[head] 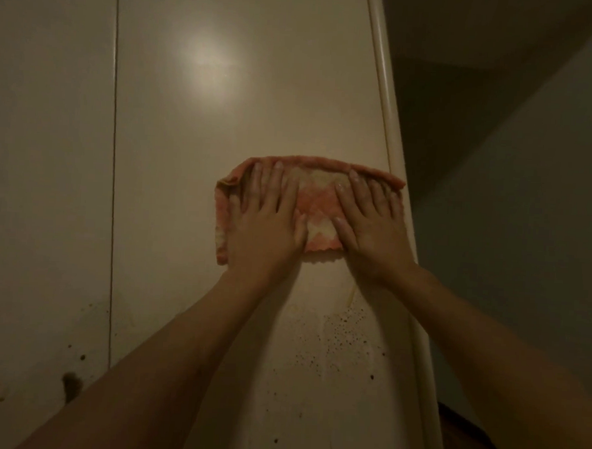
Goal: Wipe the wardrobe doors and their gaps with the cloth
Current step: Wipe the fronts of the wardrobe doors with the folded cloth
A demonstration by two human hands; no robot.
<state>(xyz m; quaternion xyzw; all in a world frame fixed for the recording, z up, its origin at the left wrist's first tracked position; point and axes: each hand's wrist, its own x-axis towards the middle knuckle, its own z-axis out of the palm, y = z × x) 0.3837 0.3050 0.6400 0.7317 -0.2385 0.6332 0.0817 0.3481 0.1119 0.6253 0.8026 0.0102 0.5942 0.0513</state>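
Since the pink-and-white folded terry cloth [318, 205] is spread flat against the glossy cream wardrobe door [224, 117], near the door's rounded right edge moulding [384, 91], it is judged soft, light and limp, with no stiffness of its own. It is pressed under the left hand [271, 219] and the right hand [373, 228], whose fingers are laid straight and only slightly spread, with nothing pinched. On so slick a surface the cloth is likely to slide easily and to bunch at its loose left edge, so broad palm pressure across the middle is best applied. For the dark narrow gap [113, 146], well to the left, a folded edge would better be pinched over a fingertip. Dark specks [343, 333] are seen below the cloth.
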